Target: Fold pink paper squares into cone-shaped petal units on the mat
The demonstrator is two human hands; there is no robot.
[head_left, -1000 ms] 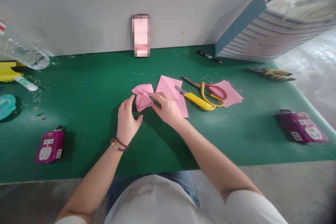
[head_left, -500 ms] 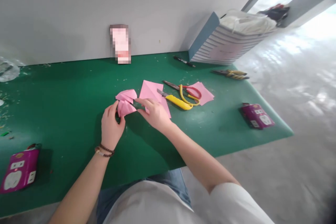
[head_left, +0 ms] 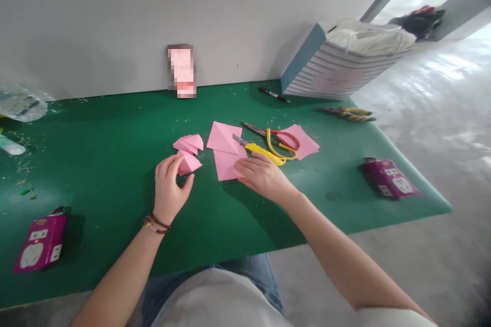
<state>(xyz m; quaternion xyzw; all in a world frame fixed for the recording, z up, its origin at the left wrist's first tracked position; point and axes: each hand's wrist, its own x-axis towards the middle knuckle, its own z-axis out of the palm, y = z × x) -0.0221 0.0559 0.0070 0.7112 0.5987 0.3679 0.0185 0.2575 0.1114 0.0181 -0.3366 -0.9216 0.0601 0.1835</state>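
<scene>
My left hand (head_left: 169, 189) pinches a folded pink paper piece (head_left: 188, 163) on the green mat (head_left: 115, 163); a second folded pink piece (head_left: 188, 143) lies just behind it. My right hand (head_left: 261, 176) rests with its fingers spread on the edge of a flat pink paper sheet (head_left: 227, 162). A folded pink triangle (head_left: 223, 138) lies on that sheet. A yellow utility knife (head_left: 263, 152) sits right beside my right fingers.
Red-and-yellow scissors (head_left: 276, 139) lie on another pink sheet (head_left: 305, 142). Pliers (head_left: 347, 113), a black pen (head_left: 273, 94) and a striped paper bag (head_left: 337, 69) sit at the back right. Purple socket adapters (head_left: 385, 178) (head_left: 40, 242) lie at both sides; a plastic bottle (head_left: 21, 103) far left.
My right hand let go of the folded piece and moved right onto the flat pink sheet. My left hand kept its hold. The camera turned slightly.
</scene>
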